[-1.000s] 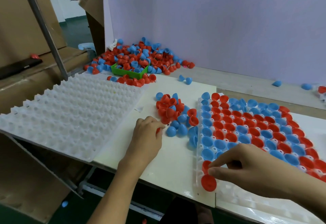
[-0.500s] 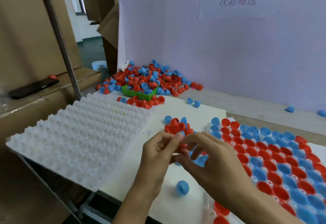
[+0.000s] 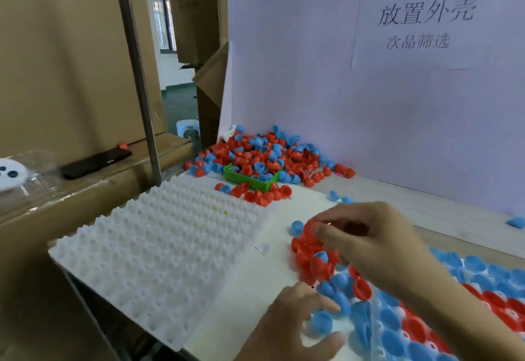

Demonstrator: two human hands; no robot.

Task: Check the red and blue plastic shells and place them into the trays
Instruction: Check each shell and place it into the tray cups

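1. Here, a small heap of red and blue shells [image 3: 315, 261] lies on the counter [image 3: 241, 298] between the two trays.
2. The right hand [image 3: 366, 235] reaches over the heap, its fingers pinching a red shell [image 3: 311, 228] at the heap's far edge.
3. The left hand [image 3: 295, 321] holds a blue shell [image 3: 322, 322] at the near edge; the picture is blurred.
4. The filled tray [image 3: 377, 340] lies to the right, partly hidden by the right forearm.
5. The empty white tray [image 3: 159, 247] lies to the left.
6. Behind, a large shell pile [image 3: 261, 156] surrounds a green bin [image 3: 247, 180] beneath a paper sign [image 3: 420, 22].
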